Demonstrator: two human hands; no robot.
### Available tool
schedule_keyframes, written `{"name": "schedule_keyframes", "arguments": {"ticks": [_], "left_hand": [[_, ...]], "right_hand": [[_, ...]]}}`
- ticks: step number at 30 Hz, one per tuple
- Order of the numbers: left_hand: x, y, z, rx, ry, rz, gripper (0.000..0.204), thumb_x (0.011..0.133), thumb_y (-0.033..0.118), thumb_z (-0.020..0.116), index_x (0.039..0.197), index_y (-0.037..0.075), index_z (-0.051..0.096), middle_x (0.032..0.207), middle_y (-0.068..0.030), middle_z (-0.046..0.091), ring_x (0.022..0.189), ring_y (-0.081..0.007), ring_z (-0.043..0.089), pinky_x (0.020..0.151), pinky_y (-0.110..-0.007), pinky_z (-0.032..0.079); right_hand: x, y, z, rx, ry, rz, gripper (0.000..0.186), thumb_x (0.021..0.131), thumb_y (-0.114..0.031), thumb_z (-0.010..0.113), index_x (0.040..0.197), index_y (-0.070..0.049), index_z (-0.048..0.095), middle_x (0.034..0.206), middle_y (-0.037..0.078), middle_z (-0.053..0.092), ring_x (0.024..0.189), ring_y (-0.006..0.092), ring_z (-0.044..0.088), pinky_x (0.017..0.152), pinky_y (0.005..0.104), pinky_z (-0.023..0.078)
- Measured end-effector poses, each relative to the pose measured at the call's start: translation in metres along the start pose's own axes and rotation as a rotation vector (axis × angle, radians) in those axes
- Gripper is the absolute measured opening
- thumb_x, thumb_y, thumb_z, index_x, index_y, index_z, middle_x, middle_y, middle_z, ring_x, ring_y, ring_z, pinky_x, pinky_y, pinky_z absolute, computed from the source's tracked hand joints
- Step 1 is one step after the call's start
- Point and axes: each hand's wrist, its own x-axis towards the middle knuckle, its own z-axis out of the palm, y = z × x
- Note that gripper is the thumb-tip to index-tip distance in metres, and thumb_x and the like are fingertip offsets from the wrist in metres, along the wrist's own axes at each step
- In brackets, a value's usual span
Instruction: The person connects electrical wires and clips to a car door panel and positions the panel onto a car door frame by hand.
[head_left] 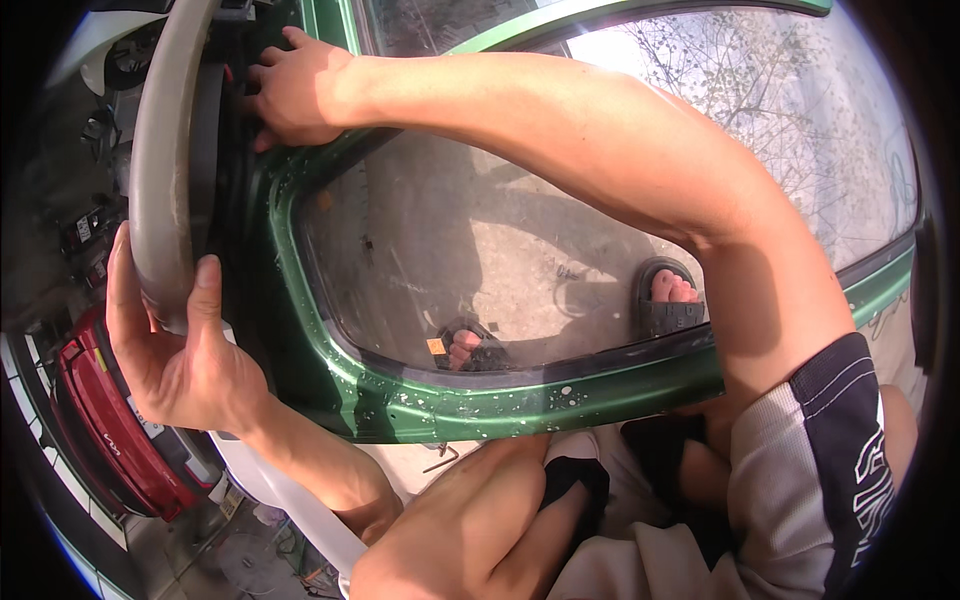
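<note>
A green car door (440, 405) with a window opening fills the middle of the view. Against its left edge stands a long grey trim panel (165, 150), curved and upright. My left hand (175, 345) grips the lower part of that panel, thumb on its right side. My right hand (290, 90) reaches across the top of the window frame, and its fingers press into the dark gap between the panel and the green frame. My right forearm crosses over the window opening.
Through the window opening I see dusty ground and my two feet in dark sandals (665, 300). A red car tail lamp (110, 425) lies at the lower left beside a white part (290, 500). Small dark parts lie at the far left.
</note>
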Motion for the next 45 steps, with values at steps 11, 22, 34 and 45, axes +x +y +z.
{"name": "schedule_keyframes", "arguments": {"ticks": [11, 22, 34, 45], "left_hand": [[-0.01, -0.005, 0.008, 0.025, -0.031, 0.028, 0.056, 0.076, -0.014, 0.08, 0.129, -0.007, 0.064, 0.127, -0.0176, 0.068, 0.116, -0.0294, 0.065, 0.101, -0.041, 0.055], [0.024, -0.004, -0.022, 0.067, 0.084, 0.106, 0.053, 0.077, -0.009, 0.083, 0.127, -0.008, 0.065, 0.117, -0.0207, 0.071, 0.103, -0.0273, 0.07, 0.092, -0.034, 0.057], [0.042, -0.003, -0.037, 0.04, 0.117, 0.087, 0.054, 0.08, -0.009, 0.08, 0.131, -0.006, 0.063, 0.121, -0.017, 0.069, 0.105, -0.023, 0.068, 0.09, -0.031, 0.055], [0.056, -0.001, -0.041, 0.003, 0.083, 0.12, 0.051, 0.085, -0.005, 0.078, 0.133, -0.008, 0.06, 0.122, -0.0198, 0.068, 0.107, -0.0242, 0.068, 0.092, -0.029, 0.056]], "right_hand": [[0.027, -0.061, 0.013, -0.031, 0.022, 0.151, 0.059, 0.092, -0.048, 0.059, 0.136, -0.01, 0.064, 0.149, 0.025, 0.048, 0.138, 0.0537, 0.034, 0.109, 0.0678, 0.034], [0.012, -0.004, -0.025, 0.505, 0.035, 0.127, 0.025, 0.081, -0.017, 0.065, 0.09, 0.003, 0.076, 0.081, 0.022, 0.072, 0.079, 0.0381, 0.072, 0.076, 0.0492, 0.058], [0.014, -0.019, 0.006, 0.157, 0.298, -0.087, 0.031, 0.084, -0.028, 0.076, 0.1, -0.003, 0.075, 0.117, 0.005, 0.068, 0.118, 0.0283, 0.055, 0.095, 0.0388, 0.052], [0.002, 0.025, -0.01, 1.437, 0.504, 0.477, 0.021, 0.099, -0.008, 0.056, 0.113, 0.005, 0.064, 0.1, 0.014, 0.075, 0.095, 0.0223, 0.071, 0.086, 0.0345, 0.058]]}}
